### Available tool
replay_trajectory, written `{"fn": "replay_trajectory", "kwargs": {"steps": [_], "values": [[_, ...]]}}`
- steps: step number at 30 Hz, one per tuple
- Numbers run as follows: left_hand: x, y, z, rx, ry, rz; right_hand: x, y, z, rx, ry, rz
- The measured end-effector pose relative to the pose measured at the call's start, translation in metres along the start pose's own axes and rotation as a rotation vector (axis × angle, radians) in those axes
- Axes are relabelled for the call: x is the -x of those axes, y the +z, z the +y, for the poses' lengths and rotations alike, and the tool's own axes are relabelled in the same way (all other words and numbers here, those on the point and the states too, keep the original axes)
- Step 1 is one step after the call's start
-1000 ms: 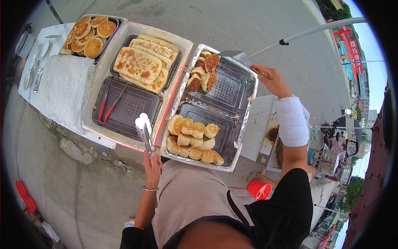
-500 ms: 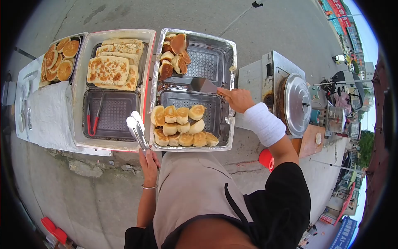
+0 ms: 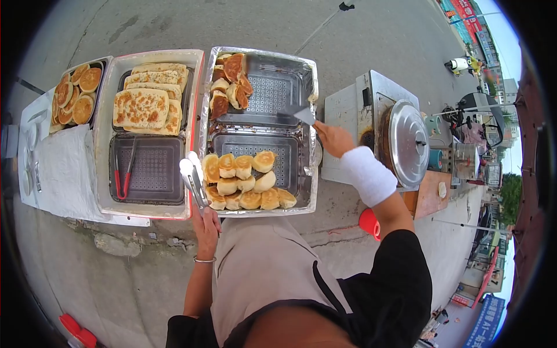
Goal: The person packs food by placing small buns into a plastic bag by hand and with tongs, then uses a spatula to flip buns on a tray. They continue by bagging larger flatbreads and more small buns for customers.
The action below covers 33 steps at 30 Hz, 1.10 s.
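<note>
My right hand is closed on the handle of a metal spatula, whose blade is over the right side of a foil-lined box. Browned buns are piled in the box's far tray, at its left. More pan-fried buns stand in rows in the near tray. My left hand is closed on a pair of tongs with white tips, held upright by the box's near left corner. Nothing is between the tong tips.
Left of the foil-lined box, a second box holds flatbreads and red-handled tongs. Round cakes fill a tray farther left. At right stands a stove with a lidded pan, near a red bucket.
The spatula has shifted right toward the box's right wall and its blade has turned, catching light. The camera view has moved slightly. Both hands keep their hold.
</note>
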<state>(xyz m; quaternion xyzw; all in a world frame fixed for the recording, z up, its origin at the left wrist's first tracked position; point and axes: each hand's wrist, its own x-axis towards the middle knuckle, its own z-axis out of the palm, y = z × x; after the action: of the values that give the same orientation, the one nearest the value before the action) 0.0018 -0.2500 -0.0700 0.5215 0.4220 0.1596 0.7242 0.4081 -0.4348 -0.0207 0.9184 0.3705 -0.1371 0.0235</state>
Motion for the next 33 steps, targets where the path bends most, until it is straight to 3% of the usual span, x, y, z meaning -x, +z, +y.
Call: {"fn": "replay_trajectory", "kwargs": {"steps": [4,7,11,17,19,25,30,33], "values": [[0.002,0.001,0.004,0.031,-0.022,-0.021,0.043,-0.031,0.014,-0.015,-0.067,-0.140],[0.005,0.003,0.008,0.007,0.014,-0.017,-0.025,-0.030,0.010,-0.168,0.000,0.065],[0.008,0.000,0.001,0.045,0.017,0.033,-0.120,-0.014,0.012,-0.110,0.041,0.056],[0.012,-0.010,-0.012,0.074,-0.043,0.048,0.006,-0.022,0.003,-0.035,-0.029,-0.124],[0.011,-0.012,-0.011,0.072,-0.038,0.032,0.019,-0.031,0.007,-0.060,-0.105,-0.162],[0.006,-0.006,-0.006,0.071,0.013,0.040,-0.082,0.004,-0.047,-0.102,-0.091,0.128],[0.010,-0.009,0.000,0.088,0.039,0.058,0.023,0.002,-0.013,-0.004,-0.068,-0.088],[0.011,-0.016,-0.006,0.028,0.017,0.019,0.056,-0.019,0.002,-0.112,-0.152,-0.063]]}}
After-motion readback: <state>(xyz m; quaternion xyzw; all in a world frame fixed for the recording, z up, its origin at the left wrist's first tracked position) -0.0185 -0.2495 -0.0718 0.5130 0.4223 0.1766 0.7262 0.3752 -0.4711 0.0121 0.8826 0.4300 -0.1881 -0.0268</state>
